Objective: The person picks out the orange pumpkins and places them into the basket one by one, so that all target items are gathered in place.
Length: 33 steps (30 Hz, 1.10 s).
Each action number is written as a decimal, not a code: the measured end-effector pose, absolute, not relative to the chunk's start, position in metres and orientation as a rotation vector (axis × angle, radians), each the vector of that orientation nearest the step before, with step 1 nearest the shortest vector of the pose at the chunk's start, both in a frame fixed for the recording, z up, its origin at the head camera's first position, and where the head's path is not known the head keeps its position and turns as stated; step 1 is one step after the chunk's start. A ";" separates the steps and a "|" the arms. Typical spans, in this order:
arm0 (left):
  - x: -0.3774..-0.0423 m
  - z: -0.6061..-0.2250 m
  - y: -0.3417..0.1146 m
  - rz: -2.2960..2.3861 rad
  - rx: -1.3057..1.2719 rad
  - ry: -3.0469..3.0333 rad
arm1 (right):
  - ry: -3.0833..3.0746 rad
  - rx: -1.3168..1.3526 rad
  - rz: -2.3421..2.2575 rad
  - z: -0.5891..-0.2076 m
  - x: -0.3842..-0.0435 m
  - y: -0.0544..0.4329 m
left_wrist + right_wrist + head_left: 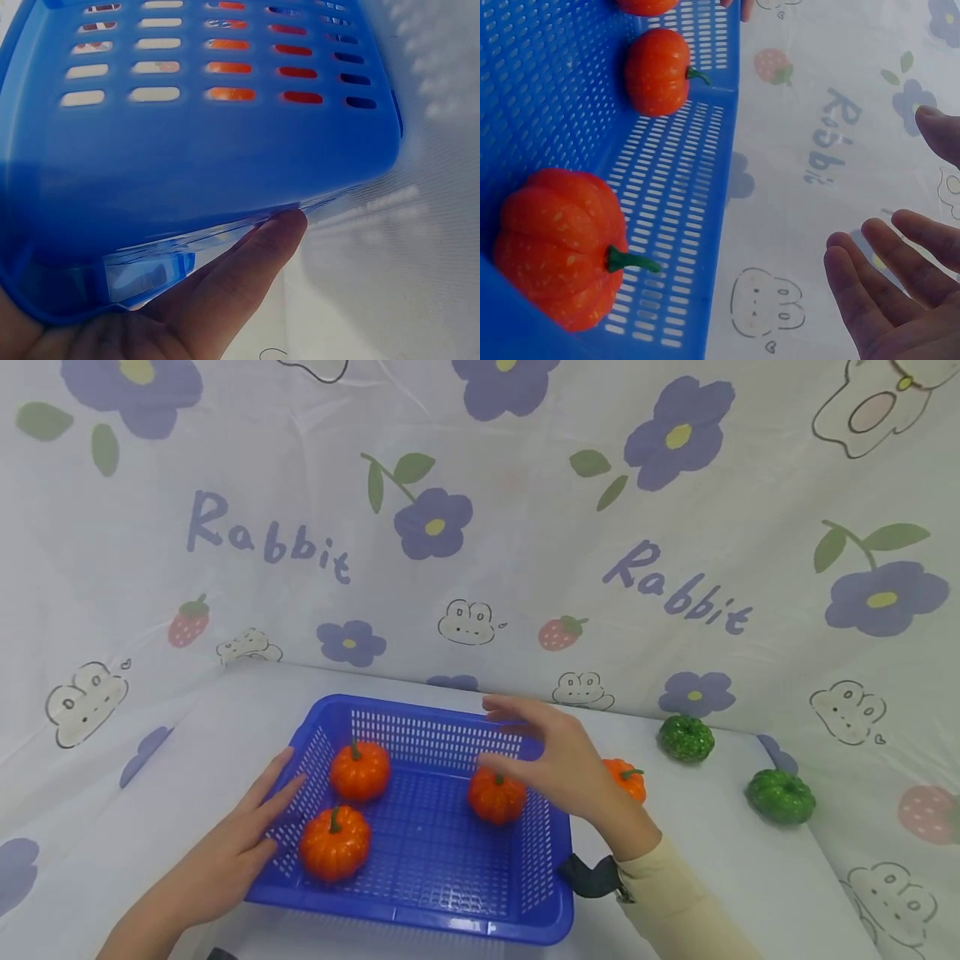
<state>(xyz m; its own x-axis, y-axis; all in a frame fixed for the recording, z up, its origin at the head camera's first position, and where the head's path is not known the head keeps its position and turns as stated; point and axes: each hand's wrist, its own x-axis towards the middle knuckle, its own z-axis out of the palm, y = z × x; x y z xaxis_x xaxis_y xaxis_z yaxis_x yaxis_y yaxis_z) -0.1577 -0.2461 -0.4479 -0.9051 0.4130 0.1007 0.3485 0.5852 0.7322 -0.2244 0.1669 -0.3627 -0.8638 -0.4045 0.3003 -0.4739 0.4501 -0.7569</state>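
A blue plastic basket (420, 877) with slotted walls stands on the white table. My left hand (225, 852) holds its left rim; in the left wrist view a finger (262, 251) lies against the outside of the basket wall (202, 165). Inside, two orange pumpkins, one farther back (361, 772) and one nearer (335, 843), sit at the left. A third orange pumpkin (497, 797) rests near the right wall. Above it, touching nothing, hovers my right hand (551, 756), fingers spread and loosely bent. The right wrist view shows this pumpkin (559, 247) apart from the fingers.
Another orange pumpkin (625, 779) lies right of the basket, partly hidden by my right wrist. Farther right on the table (705, 835) are two green pumpkins, one at the back (686, 739) and one nearer (782, 797). A printed cloth (517, 568) hangs behind the table.
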 end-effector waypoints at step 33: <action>-0.157 -0.445 -0.246 1.263 0.667 2.713 | -2.588 0.729 1.259 -0.354 -0.221 0.213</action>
<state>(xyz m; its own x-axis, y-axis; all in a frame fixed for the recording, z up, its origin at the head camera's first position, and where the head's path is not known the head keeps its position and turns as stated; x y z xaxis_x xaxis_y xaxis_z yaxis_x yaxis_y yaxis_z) -0.1566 -0.2459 -0.4445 -0.9026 0.4157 0.1121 0.3534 0.5666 0.7444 -0.2207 0.2131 -0.3542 -0.8653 -0.3523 0.3565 -0.4979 0.5231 -0.6917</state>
